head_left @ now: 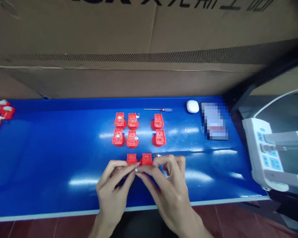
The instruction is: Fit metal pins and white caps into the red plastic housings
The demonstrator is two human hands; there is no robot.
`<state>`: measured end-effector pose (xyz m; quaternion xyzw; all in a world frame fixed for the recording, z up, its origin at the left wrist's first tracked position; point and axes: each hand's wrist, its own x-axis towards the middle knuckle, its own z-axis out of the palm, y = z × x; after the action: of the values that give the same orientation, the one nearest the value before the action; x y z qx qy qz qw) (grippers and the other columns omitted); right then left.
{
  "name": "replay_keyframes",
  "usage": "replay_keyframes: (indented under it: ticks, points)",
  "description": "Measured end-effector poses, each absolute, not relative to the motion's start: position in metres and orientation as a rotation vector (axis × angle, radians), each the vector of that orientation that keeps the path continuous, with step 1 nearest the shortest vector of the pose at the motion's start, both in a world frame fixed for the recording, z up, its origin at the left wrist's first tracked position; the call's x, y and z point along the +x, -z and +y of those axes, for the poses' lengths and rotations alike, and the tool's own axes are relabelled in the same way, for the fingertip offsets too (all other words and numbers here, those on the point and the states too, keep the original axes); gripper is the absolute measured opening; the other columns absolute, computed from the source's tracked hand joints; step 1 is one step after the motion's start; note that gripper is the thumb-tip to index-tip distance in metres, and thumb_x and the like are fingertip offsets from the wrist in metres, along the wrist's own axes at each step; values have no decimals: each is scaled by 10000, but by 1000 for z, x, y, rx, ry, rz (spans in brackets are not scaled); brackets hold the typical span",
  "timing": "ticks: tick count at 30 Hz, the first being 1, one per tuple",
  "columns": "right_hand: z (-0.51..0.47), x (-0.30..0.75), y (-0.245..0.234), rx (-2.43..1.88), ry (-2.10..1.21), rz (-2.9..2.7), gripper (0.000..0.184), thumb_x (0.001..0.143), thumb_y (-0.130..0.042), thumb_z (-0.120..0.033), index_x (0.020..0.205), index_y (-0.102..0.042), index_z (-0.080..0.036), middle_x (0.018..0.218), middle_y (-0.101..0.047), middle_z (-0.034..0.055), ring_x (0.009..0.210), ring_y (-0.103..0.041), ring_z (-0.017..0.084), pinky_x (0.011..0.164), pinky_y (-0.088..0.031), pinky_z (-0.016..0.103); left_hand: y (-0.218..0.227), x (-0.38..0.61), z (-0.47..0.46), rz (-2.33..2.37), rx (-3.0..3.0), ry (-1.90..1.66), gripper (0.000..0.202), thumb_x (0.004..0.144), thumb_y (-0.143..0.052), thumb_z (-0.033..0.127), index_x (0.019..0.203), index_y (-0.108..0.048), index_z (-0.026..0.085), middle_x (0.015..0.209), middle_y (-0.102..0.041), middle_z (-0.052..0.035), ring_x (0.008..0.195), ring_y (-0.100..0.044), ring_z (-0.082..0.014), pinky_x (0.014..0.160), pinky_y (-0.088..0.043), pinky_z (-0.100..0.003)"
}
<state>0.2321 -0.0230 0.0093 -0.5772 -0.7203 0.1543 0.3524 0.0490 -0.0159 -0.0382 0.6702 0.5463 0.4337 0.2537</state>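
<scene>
**Bench log: two-handed pinch at red plastic housings**

The left hand [111, 195] and right hand [172, 195] are curled toward each other, fingertips meeting just in front of two red moulded plastic housings [147, 159]. Whether the fingers grip a small part is hard to say; the view there is poor, and the fingers hide the spot. A small bright metal piece [157, 155] lies just beyond the right hand. Six similar red housings [132, 138] stand behind them in two rows, some bearing metal bits.

Risk: a slipped pinch could drop a small part onto the glossy surface, where it could skid away. Knuckle contact could also shift the nearest housings, and glare could hide a dropped piece.

The glossy blue tabletop [52, 148] also holds a thin red-handled screwdriver [159, 109], a white rounded case [192, 106], a pixelated rectangular object [214, 120], and a heap of red-and-white parts [0, 112]. A white power strip [265, 152] sits to the right, a large brown cardboard box [139, 33] stands behind, and reddish floor tiles [238, 218] show below.
</scene>
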Motion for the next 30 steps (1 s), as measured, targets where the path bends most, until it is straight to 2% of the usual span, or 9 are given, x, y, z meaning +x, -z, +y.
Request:
replay_keyframes:
  ticks: [11, 14, 17, 20, 25, 28, 30]
  points:
    - [-25, 235, -13, -1507, -368, -1964, 288, 1074, -699, -137, 1332, -730, -262, 1109, -587, 91, 978, -505, 247, 777, -508, 347, 37, 50, -14, 1439, 1861, -1205, 362, 1010, -804, 94, 1275, -865, 333, 1056, -691, -1, 787, -664, -104, 692, -562, -244]
    - [-25, 235, -19, -1514, -393, -2097, 363, 1054, -668, -66, 1373, -694, -238, 1125, -590, 95, 983, -497, 257, 776, -507, 365, 36, 48, -13, 1399, 1870, -1212, 348, 999, -806, 76, 1244, -872, 315, 1055, -695, -4, 787, -668, -108, 682, -565, -249]
    - [-23, 235, -23, -1536, -387, -2162, 368, 1029, -644, -14, 1324, -706, -224, 1107, -585, 91, 962, -490, 259, 785, -506, 389, 38, 48, -13, 1377, 1842, -1205, 313, 994, -814, 80, 1214, -873, 295, 1066, -702, -10, 799, -666, -114, 685, -571, -251]
    - [-22, 234, -22, -1533, -381, -2154, 309, 1040, -652, -41, 1281, -718, -223, 1083, -581, 86, 950, -493, 258, 788, -510, 396, 39, 47, -14, 1378, 1809, -1191, 278, 998, -815, 93, 1190, -872, 287, 1070, -703, -16, 805, -664, -119, 694, -579, -253]
    - [-23, 234, -18, -1513, -404, -2114, 288, 1085, -656, -121, 1347, -700, -232, 1083, -587, 81, 970, -501, 259, 795, -517, 393, 39, 44, -14, 1397, 1819, -1171, 250, 1014, -805, 118, 1179, -871, 294, 1077, -700, -14, 821, -683, -119, 711, -583, -250]
    - [-26, 239, -20, -1467, -435, -2035, 340, 1097, -691, -195, 1434, -674, -240, 1103, -597, 87, 983, -513, 255, 796, -512, 383, 38, 44, -14, 1420, 1805, -1168, 224, 1022, -798, 131, 1150, -868, 301, 1070, -697, -10, 817, -686, -121, 712, -584, -258]
    - [-28, 247, -21, -1432, -446, -1956, 382, 1087, -713, -192, 1460, -666, -257, 1102, -606, 75, 989, -535, 242, 835, -510, 387, 37, 43, -14, 1443, 1797, -1148, 255, 1021, -808, 145, 1191, -868, 325, 1078, -686, -9, 782, -662, -113, 716, -587, -268]
